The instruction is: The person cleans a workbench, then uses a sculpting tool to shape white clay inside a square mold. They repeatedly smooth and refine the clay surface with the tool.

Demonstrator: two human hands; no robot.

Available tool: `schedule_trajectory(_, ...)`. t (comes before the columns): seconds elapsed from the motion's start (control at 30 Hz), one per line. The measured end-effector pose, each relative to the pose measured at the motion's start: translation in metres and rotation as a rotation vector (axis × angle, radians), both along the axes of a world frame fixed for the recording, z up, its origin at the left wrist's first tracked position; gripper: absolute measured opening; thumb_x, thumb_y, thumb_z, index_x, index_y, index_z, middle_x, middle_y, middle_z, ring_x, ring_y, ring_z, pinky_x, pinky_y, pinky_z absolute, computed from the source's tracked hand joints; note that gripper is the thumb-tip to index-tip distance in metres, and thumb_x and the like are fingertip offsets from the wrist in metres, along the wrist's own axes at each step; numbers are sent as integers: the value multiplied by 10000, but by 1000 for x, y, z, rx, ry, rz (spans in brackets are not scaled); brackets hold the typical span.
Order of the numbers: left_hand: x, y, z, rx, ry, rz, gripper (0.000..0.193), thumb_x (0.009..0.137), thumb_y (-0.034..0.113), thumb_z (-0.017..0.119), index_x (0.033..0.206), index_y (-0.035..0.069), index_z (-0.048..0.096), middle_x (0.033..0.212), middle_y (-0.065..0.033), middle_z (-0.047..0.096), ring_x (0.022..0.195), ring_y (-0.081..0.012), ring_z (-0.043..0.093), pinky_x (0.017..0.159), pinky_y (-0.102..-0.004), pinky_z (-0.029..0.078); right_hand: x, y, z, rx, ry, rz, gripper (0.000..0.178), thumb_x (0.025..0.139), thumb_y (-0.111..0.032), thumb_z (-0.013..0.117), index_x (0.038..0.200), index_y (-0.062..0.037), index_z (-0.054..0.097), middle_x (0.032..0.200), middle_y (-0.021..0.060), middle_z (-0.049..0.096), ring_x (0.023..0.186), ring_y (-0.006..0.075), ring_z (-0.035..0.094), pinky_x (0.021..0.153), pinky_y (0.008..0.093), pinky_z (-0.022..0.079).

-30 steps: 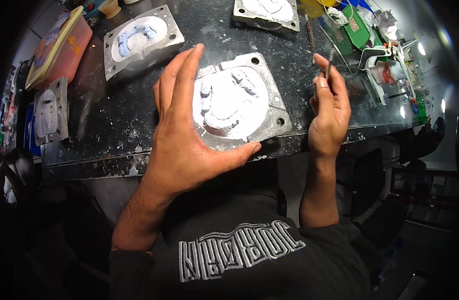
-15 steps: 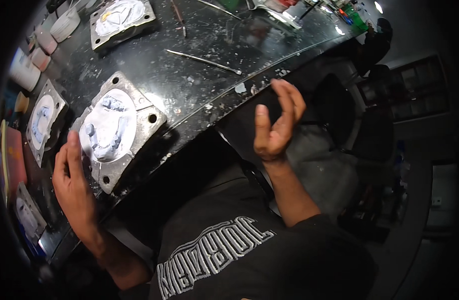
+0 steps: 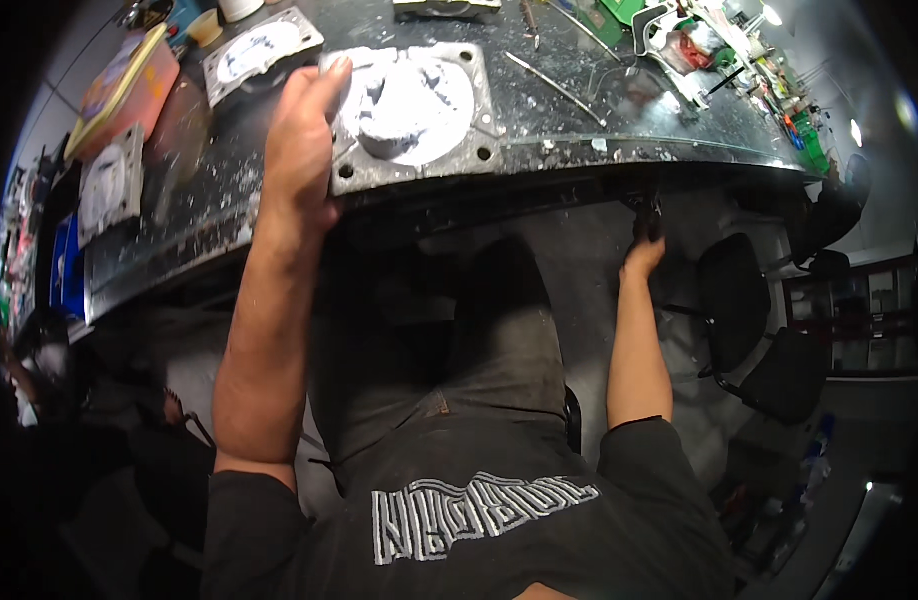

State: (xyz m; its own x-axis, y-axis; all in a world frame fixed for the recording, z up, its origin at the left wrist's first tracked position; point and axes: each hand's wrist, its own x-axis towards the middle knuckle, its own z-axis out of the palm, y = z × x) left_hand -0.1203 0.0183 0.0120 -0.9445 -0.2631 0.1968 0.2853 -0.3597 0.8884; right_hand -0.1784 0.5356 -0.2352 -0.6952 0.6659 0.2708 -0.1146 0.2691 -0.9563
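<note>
A square metal dental flask half, with a hole in each corner, sits at the bench's front edge. Its round filling of white plaster holds a raised, U-shaped dental cast, partly washed out by glare. My left hand grips the flask's left side, a finger lying along the rim by the far left corner. Lower right, my right hand is down at the underside of the bench edge. Shadow hides its fingers, so what they touch cannot be made out.
Another plaster-filled flask half lies behind my left hand, and one more is at the far left beside a pink tub. A thin metal tool lies to the right. Several tools clutter the back right; black chairs stand on the right.
My view has turned. My left hand has gone from beside the flask to gripping its side. My right hand, open in the air before, has moved down under the bench edge.
</note>
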Motion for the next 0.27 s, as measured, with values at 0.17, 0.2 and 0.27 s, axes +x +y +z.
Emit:
schedule_trajectory(0.17, 15, -4, 1, 273, 130, -150, 213, 1120, 232, 577, 1203, 39, 612, 1130, -94, 727, 1054, -188, 723, 946, -357, 597, 30, -12, 9, -214, 251, -12, 348, 1071, -270, 714, 1283, 4, 684, 1134, 111, 748, 1065, 224, 694, 1018, 377, 520)
schedule_trajectory(0.2, 24, -5, -2, 255, 176, -103, 226, 1124, 234, 571, 1225, 36, 607, 1166, -105, 726, 1094, -195, 722, 977, -359, 589, 42, -16, 14, -408, 387, 67, 331, 1079, -273, 701, 1278, -8, 684, 1126, 106, 745, 1058, 229, 692, 1038, 395, 517)
schedule_trajectory(0.27, 58, -6, -4, 168, 228, -58, 340, 1126, 270, 582, 1347, 12, 569, 1266, -147, 719, 1201, -222, 707, 1070, -364, 554, 63, -25, 31, -607, 518, 162, 315, 1088, -275, 689, 1273, -20, 683, 1119, 100, 742, 1050, 233, 690, 1058, 414, 514)
